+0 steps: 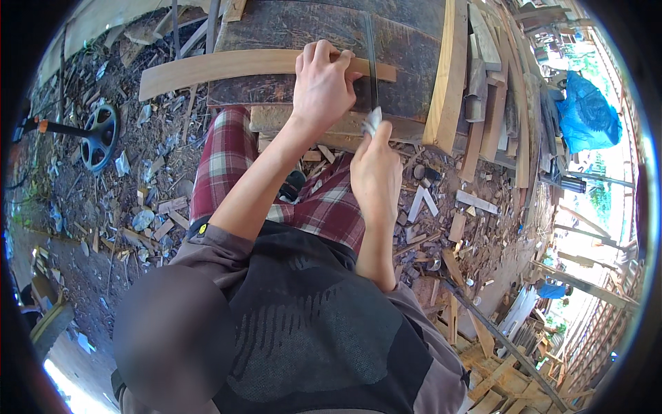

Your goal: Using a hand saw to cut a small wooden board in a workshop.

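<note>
A long light-brown wooden strip (214,67) lies crosswise on a dark, worn wooden bench (269,31). Its left end sticks out past the bench edge. My left hand (323,81) presses and grips the strip close to its right end, fingers curled over it. Just right of those fingers, a narrow dark saw blade (372,65) crosses over the strip, pointing away from me. My right hand (376,169) is closed round the near end of this saw, where pale wrapping shows above the fist. The blade's teeth are too fine to make out.
A thick light plank (447,76) lies along the bench's right side, beside stacked boards (493,103). Offcuts and litter cover the ground. At the left stands a black spoked wheel (100,138); a blue plastic sheet (586,114) hangs far right. My plaid-covered legs are below the bench.
</note>
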Tool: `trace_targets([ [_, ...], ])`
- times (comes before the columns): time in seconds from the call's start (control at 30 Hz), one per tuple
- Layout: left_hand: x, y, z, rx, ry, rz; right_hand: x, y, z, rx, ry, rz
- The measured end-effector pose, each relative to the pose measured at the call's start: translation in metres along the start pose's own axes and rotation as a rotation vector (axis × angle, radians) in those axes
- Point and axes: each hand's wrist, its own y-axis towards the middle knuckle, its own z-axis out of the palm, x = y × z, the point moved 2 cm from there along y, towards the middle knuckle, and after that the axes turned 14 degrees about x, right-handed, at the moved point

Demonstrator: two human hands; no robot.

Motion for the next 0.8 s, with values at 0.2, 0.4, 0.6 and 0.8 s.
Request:
trace_targets([
  [0.2,0.002,0.004,0.001,-0.007,-0.005,0.031,-0.033,-0.045,0.016,0.035,-0.002,0.03],
  [0.4,0.003,0.003,0.002,0.01,0.015,0.052,-0.018,-0.011,0.011,0.024,0.032,-0.008],
  [0.6,0.0,0.002,0.002,0.002,0.032,0.025,-0.002,0.022,0.003,-0.049,0.031,-0.067],
  [0.8,0.003,0.003,0.004,-0.035,-0.017,0.073,-0.024,-0.025,0.02,0.035,0.069,0.006],
])
